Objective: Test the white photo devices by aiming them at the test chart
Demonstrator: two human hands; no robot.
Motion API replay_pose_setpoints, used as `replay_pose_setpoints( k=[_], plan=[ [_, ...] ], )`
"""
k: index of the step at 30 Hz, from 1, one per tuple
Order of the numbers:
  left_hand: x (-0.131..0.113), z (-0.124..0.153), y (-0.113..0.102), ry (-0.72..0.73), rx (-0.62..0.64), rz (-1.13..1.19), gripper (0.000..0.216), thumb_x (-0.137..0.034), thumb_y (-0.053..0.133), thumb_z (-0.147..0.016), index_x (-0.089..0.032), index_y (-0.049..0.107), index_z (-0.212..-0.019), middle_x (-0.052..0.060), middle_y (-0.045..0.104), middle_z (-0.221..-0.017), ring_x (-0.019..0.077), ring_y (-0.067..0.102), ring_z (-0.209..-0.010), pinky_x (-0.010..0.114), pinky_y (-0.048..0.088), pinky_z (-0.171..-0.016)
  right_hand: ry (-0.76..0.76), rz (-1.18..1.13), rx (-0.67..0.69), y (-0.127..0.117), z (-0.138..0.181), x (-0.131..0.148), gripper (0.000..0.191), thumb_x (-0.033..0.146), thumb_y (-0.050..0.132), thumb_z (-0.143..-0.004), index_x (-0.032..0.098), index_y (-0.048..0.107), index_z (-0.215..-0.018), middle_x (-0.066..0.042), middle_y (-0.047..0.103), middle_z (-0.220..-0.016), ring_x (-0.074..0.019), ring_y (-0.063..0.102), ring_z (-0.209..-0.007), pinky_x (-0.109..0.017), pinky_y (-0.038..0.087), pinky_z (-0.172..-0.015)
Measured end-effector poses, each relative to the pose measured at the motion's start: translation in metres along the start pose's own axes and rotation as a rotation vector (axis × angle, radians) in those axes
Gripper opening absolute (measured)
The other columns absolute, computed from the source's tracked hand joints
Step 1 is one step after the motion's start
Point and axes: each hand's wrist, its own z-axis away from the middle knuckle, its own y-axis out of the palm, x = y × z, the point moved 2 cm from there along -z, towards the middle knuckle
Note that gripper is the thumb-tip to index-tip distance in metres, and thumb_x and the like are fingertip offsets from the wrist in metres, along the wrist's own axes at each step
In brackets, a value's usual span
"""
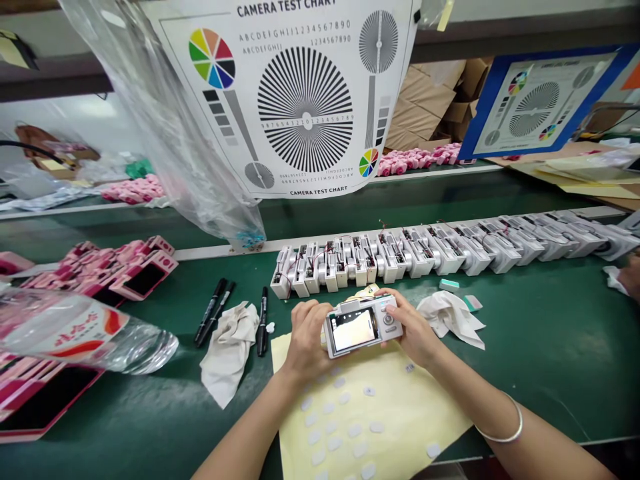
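Our left hand [306, 343] and right hand [413, 330] lie nearest, reaching in over the green tabletop [550, 353], with a silver bangle [500, 420] on the right wrist. Between them we hold a white compact camera [363, 325] above a yellow backing sheet [370, 417], its lit screen [354, 329] facing us. Our left fingers [313, 313] wrap the camera's left end, and our right fingers [387, 297] curl around its right end and far edge, pinching it from both sides. White round stickers [335, 443] dot the sheet. Just beyond, a long row of opened silver camera bodies [430, 253] shows red and black wires. To the left lie a crumpled white cloth [229, 353], three black marker pens [263, 321] and stacked pink camera shells [100, 273]; another white cloth [450, 319] lies right. Far ahead hangs a camera test chart [290, 93].
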Motion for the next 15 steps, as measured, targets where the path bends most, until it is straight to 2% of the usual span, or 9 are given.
replay_pose_setpoints(
  k=[15],
  plan=[
    [0.0006,-0.0004,0.0000,-0.010,0.006,0.003,0.047,-0.048,0.058,-0.074,-0.015,0.044,-0.105,0.009,0.058,-0.086,0.0243,0.050,-0.084,0.036,0.040,-0.076,-0.007,0.037,0.015,-0.0013,0.0001,-0.0003,0.039,0.038,0.065,-0.068,0.024,0.051,-0.102,-0.001,0.060,-0.089,-0.0129,0.059,-0.061,-0.020,0.050,-0.038]
  ],
)
